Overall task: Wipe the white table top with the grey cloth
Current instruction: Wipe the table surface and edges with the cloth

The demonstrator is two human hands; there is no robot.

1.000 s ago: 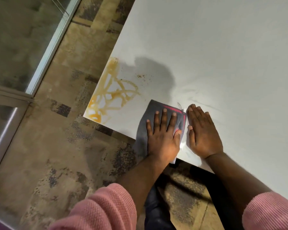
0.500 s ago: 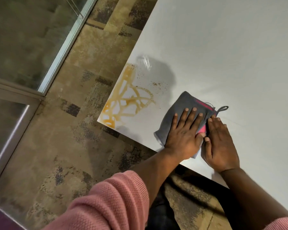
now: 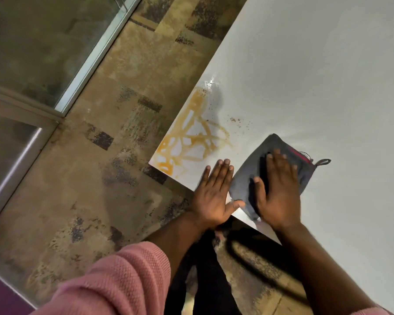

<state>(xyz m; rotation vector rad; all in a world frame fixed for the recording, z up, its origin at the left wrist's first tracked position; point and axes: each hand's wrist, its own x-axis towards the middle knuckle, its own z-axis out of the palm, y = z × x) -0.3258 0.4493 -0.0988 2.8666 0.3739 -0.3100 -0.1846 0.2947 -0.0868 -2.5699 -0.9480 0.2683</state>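
Observation:
The grey cloth [image 3: 248, 169], folded, with a red strip and a small hanging loop, lies near the front left corner of the white table top [image 3: 305, 76]. My right hand [image 3: 278, 192] presses flat on it, fingers pointing away from me. Just left of the cloth, my left hand [image 3: 214, 194] rests flat and empty on the table's front edge, its thumb touching the cloth's near corner. An orange-brown smeared stain [image 3: 191, 142] covers the corner of the table to the left of the cloth. A few dark crumbs [image 3: 237, 120] lie beyond it.
The table's left edge and front edge meet at the stained corner. Beyond them lies patterned brown floor [image 3: 100, 178]. A glass partition with a metal frame [image 3: 62, 110] stands at the far left. My dark trouser legs are below the front edge.
The cloth was under my left hand with the right hand beside it. Now my right hand presses on it and the left hand has slid off to its left.

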